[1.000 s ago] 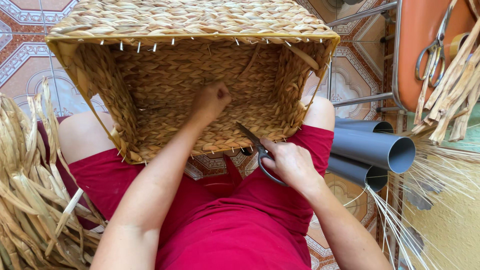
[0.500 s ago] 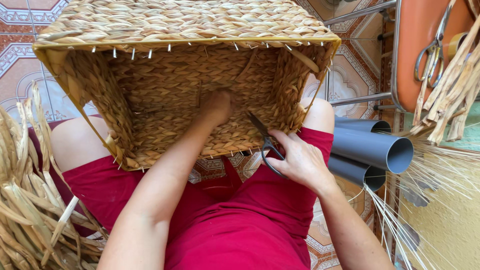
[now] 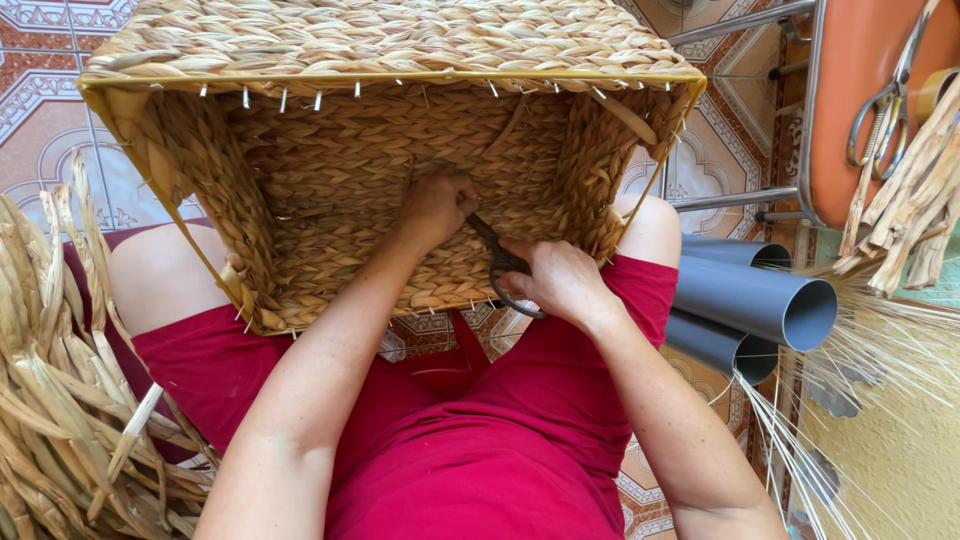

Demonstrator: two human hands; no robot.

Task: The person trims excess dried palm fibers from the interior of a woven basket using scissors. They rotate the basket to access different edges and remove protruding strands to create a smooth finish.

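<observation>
A large woven straw basket on a yellow wire frame rests tilted on my knees, its opening facing me. My left hand reaches deep inside and pinches something at the basket's woven bottom. My right hand sits at the lower rim and grips dark scissors, whose blades point up-left toward my left fingers. What the left fingers pinch is too small to tell.
A pile of dried straw lies at my left. Grey plastic pipes lie at my right, beside thin pale fibres. An orange chair at the top right carries another pair of scissors and dried leaves. Patterned tiles cover the floor.
The basket has shifted slightly on my knees. My right hand has risen with the scissors, bringing the blades inside the basket close to my left fingers.
</observation>
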